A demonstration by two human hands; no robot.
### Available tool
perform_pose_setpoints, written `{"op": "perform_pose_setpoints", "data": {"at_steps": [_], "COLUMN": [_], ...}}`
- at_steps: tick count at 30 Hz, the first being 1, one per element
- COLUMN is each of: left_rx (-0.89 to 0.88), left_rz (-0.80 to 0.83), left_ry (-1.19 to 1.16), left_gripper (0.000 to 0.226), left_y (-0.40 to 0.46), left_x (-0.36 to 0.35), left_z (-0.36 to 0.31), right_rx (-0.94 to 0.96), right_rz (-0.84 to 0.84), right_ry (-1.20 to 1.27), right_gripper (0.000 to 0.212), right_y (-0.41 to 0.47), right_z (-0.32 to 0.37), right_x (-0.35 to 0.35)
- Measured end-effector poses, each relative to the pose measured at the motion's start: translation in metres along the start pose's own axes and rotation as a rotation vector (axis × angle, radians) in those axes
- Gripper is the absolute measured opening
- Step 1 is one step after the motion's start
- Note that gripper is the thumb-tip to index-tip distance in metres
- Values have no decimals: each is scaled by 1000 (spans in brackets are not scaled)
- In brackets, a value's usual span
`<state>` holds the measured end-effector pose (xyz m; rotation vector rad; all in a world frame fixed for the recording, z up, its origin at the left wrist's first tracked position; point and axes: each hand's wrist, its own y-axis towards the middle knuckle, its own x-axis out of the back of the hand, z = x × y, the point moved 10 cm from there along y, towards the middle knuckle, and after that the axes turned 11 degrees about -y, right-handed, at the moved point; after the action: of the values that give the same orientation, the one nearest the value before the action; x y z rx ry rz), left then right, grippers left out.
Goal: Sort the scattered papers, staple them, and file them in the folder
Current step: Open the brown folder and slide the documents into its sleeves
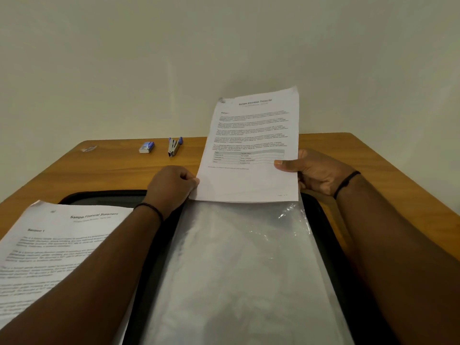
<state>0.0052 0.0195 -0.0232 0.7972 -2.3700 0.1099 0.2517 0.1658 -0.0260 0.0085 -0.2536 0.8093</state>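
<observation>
1. Two hands on transcript sheet (251, 145): lower-left corner was pinched by left hand (171, 188), right edge was gripped by right hand (316, 170).
2. Sheet was held upright at clear sleeve (239, 270) mouth, over black folder (321, 220).
3. Stapler (174, 146) was left on table (112, 168).

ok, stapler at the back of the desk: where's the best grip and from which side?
Grip the stapler across its long sides, mid-body, coming from above. It lies flat with its blue end away from the person, apart from the small box to its left, so both sides look clear.

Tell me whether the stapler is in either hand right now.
No: the stapler lies on the table near the far edge, while the left hand and right hand both hold the transcript paper.
</observation>
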Motion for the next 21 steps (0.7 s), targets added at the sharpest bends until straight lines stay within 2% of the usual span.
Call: {"op": "perform_pose_setpoints", "data": {"at_steps": [6,9,13,15,19,21], "left_rx": [44,-3,-28,-42,-32,7], "left_rz": [21,12,-5,40,236,307], "left_ry": [-117,-20,125,136,20,-58], "left_gripper": [19,27,21,18,3,12], "left_y": [0,3,6,6,3,0], "left_x": [1,-1,-2,-5,-5,0], "left_z": [3,2,3,1,-4,0], "right_rx": [-14,-29,-20,-4,27,30], "right_rz": [-37,-67,-74,-74,-45,-44], "right_ry": [15,15,-16,-20,-53,-67], "right_gripper": [50,39,35,35,43,47], "right_y": [5,7,4,1,0,-1], "right_z": [-3,-5,1,6,13,14], "right_x": [6,7,8,8,5,4]}}
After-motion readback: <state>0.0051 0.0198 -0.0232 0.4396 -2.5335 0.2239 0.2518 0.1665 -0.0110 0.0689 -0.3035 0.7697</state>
